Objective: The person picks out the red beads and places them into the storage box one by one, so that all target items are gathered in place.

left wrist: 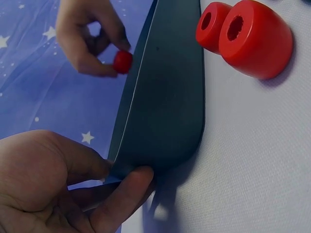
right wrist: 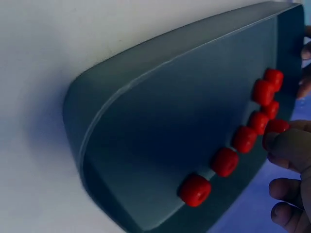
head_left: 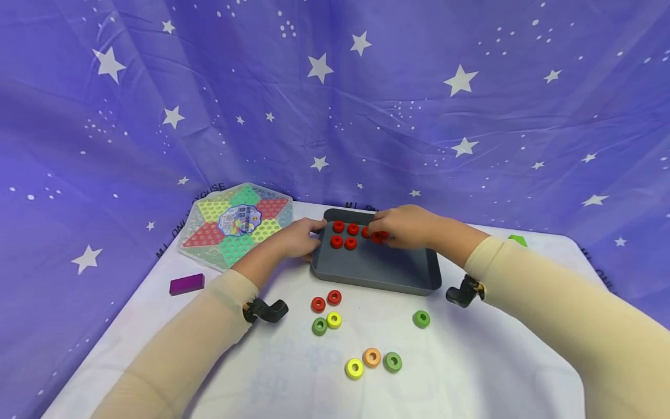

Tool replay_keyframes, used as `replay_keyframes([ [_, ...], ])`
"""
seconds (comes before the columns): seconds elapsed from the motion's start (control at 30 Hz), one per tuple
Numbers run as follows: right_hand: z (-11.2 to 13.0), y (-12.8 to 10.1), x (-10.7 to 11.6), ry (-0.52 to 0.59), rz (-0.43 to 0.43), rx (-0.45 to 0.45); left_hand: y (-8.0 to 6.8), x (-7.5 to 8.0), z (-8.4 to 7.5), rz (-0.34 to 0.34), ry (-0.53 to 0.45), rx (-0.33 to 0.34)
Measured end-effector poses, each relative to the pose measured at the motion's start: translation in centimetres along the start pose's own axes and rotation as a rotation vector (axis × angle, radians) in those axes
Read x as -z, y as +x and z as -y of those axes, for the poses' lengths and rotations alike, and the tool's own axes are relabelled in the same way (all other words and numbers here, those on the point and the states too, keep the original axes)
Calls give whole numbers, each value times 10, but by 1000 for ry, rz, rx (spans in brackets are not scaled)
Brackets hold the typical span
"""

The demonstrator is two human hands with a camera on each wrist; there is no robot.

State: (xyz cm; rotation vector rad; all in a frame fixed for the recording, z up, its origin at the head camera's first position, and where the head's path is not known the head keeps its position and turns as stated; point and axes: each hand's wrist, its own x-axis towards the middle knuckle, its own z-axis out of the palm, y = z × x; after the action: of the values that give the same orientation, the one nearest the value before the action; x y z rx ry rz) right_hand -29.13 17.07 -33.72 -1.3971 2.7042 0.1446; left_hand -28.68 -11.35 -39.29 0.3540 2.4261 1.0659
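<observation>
A dark grey tray (head_left: 398,273) lies on the white table, with several red rings (head_left: 344,234) lined up near its far edge. My left hand (head_left: 299,235) grips the tray's left corner (left wrist: 131,165), thumb on the outside wall. Over the row hovers my right hand (head_left: 403,227), pinching one red ring (head_left: 380,236), also visible as a red ring (left wrist: 122,61) in the left wrist view. In the right wrist view the red rings (right wrist: 225,161) run across the tray floor (right wrist: 160,136) toward my fingertips (right wrist: 286,145).
Loose rings lie in front of the tray: two red (head_left: 326,301), green (head_left: 421,318), yellow (head_left: 354,368), orange (head_left: 371,357). A hexagonal game board (head_left: 235,224) sits at back left, a purple block (head_left: 186,284) at left, a green piece (head_left: 517,239) at right. A starry purple cloth hangs behind.
</observation>
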Motion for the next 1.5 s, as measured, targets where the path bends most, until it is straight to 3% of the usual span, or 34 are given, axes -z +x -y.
replay_keyframes([
  [0.33, -6, 22, -25, -51, 51, 17, -2, -2, -2, 1, 17, -14],
  [0.6, -1, 23, -35, -41, 122, -2, 0, -9, -2, 28, -1, -14],
  [0.77, 0, 21, -32, -66, 109, -13, 2, -8, -3, 20, -3, -8],
  [0.9, 3, 16, -15, -69, 65, -36, 2, -6, -4, 13, 8, -9],
  [1.07, 17, 6, 14, 35, -64, -54, 2, -4, -4, 11, 11, -2],
  [1.2, 33, -4, 24, 174, -141, -14, 2, -3, -2, 0, 5, 3],
  [1.4, 61, -12, 8, 373, -131, 61, 0, -1, -1, -3, 14, 6],
  [1.5, 77, -14, -4, 393, -101, 82, 0, 0, -1, 2, 11, 1],
])
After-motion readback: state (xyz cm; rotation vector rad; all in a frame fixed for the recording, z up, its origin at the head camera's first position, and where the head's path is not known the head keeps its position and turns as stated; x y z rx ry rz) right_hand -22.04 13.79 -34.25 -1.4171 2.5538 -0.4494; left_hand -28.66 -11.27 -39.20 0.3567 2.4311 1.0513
